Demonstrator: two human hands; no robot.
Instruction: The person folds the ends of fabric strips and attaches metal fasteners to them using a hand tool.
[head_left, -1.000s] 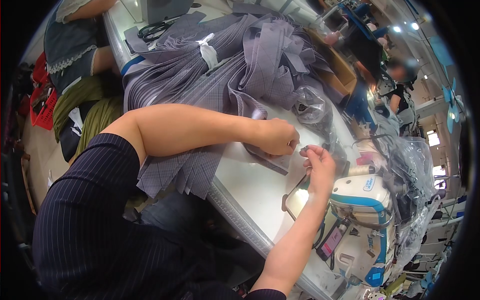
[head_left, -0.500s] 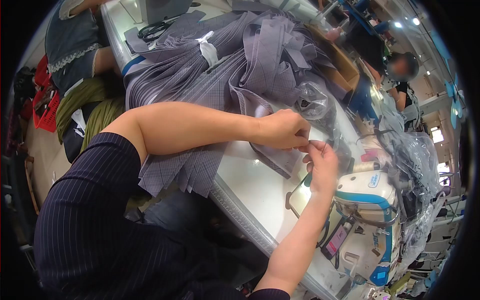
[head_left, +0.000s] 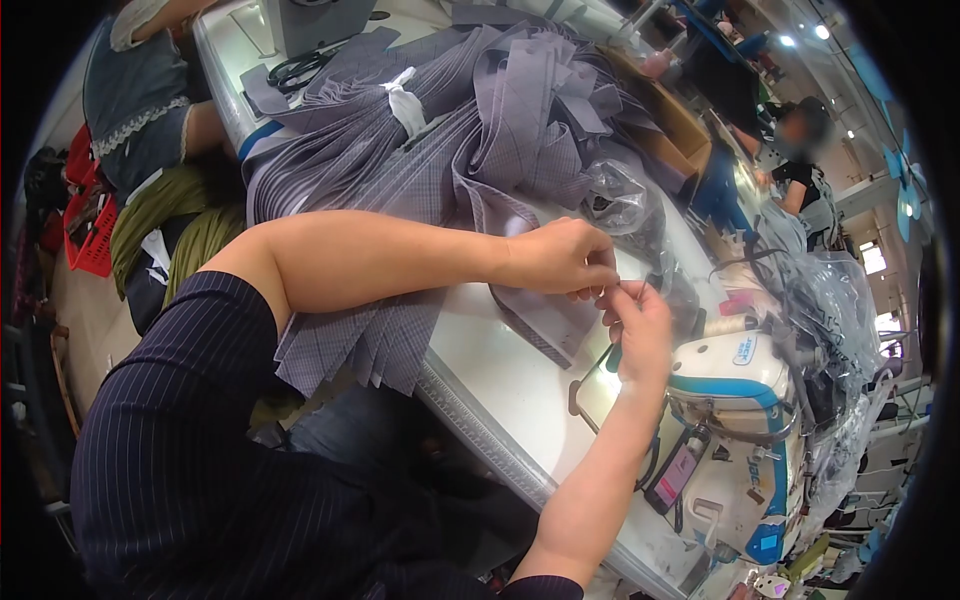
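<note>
My left hand (head_left: pixel 565 258) and my right hand (head_left: pixel 640 325) meet fingertip to fingertip above the white table (head_left: pixel 490 350). Both are pinched on something too small to make out. Below my left forearm and wrist lie grey checked fabric strips (head_left: pixel 385 340), and one folded strip reaches out beneath the left hand. A large pile of the same grey fabric (head_left: pixel 350 170), tied with a white cloth band (head_left: pixel 404 105), spreads behind the forearm. Beside my right hand stands a white and blue sewing machine (head_left: pixel 725 375).
A phone (head_left: pixel 678 472) lies by the machine. Clear plastic (head_left: pixel 625 200) rests beyond my hands, near a cardboard box (head_left: pixel 665 120). Black scissors or cords (head_left: pixel 300 70) sit at the table's far left. Another person (head_left: pixel 150 100) is at upper left; a red basket (head_left: pixel 90 230) stands on the floor.
My hands were slightly apart a second ago, with the right fingers holding a small item; the left hand has moved right and the fingertips now meet.
</note>
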